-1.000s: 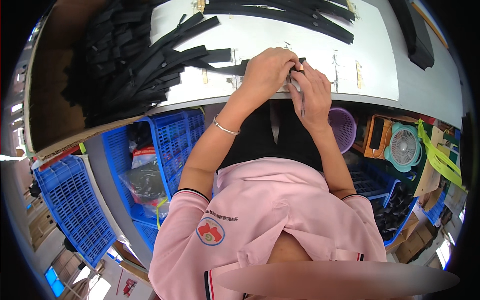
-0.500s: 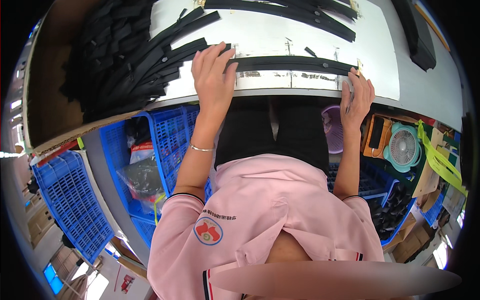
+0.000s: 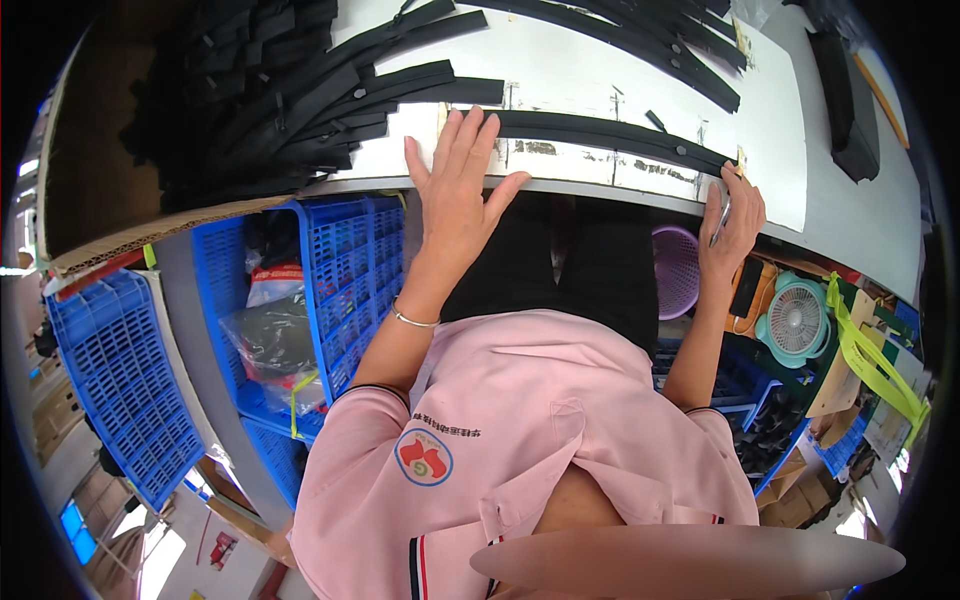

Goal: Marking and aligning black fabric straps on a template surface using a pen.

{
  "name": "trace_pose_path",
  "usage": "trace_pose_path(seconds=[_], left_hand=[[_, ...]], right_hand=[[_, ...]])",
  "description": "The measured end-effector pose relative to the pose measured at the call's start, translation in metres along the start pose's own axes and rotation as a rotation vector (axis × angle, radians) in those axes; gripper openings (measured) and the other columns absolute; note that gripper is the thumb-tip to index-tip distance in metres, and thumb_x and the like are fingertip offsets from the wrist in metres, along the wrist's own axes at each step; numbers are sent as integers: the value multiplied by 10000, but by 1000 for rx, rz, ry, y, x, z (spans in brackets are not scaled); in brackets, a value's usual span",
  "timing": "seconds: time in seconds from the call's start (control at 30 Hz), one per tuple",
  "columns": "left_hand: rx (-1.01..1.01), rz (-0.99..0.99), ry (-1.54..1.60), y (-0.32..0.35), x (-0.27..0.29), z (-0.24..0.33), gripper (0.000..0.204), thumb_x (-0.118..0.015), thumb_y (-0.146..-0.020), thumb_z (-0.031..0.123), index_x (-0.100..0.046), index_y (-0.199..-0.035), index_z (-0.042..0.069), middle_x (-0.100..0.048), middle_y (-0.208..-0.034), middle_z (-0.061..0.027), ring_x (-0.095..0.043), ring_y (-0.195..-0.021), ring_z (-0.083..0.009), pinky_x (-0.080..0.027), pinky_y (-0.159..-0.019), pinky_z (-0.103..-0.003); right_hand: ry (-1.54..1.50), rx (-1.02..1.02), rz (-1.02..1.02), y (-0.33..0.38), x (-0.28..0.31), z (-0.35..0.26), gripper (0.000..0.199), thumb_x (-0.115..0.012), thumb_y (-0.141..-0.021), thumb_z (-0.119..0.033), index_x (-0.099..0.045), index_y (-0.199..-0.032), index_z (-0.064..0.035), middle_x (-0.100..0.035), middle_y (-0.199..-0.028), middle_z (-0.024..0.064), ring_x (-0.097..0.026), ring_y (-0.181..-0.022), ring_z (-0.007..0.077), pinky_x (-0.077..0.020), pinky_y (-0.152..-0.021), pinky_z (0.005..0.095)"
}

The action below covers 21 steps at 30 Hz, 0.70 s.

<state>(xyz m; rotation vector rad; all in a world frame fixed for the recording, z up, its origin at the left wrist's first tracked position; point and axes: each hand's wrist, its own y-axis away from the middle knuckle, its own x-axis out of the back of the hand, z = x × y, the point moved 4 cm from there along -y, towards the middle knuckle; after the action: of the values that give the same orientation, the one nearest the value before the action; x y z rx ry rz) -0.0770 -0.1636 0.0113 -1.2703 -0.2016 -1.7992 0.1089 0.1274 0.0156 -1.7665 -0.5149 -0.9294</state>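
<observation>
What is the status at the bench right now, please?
Left hand flat, pinning one end of the black strip at the table edge. Right hand grips the other end. Strip stretched straight. Pile of black strips lies left, clear.

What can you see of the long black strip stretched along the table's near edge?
The long black strip is flat, narrow and matte, like fabric tape. It lies straight along the white table near its front edge. The left hand presses flat on its left end; the right hand touches its right end at the table's edge.
</observation>
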Motion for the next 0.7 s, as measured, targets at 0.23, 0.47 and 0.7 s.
trace_pose_path(seconds=[0.23, 0.47, 0.7], left_hand=[[-24, -13, 15, 0, 0, -2, 683, -765, -912, 389, -543, -1480, 80, -524, -1544, -120, -420, -1485, -323, -111, -1211, -668], [0, -25, 12, 0, -2, -1, 694, -759, -909, 395, -528, -1486, 86, -513, -1555, -121, -416, -1492, -315, -111, -1211, -671], [12, -14, 44, -1, 2, 1, 681, -763, -903, 383, -536, -1472, 85, -513, -1552, -128, -424, -1483, -315, -122, -1205, -673]], right_hand=[[-459, -125, -17, -44, 0, -72, 220, -681, -973, -64, -706, -1190, -37, -757, -1116, 82, -669, -1092, 228, -432, -1066, 390], [-1033, -238, -367, -82, -50, -163, 158, -714, -976, -131, -749, -1069, -8, -741, -966, 43, -645, -785, 81, -498, -697, 244], [-1029, -295, -435, -80, -90, -173, 215, -692, -989, -159, -742, -979, 50, -749, -880, 32, -659, -696, 106, -508, -663, 253]])
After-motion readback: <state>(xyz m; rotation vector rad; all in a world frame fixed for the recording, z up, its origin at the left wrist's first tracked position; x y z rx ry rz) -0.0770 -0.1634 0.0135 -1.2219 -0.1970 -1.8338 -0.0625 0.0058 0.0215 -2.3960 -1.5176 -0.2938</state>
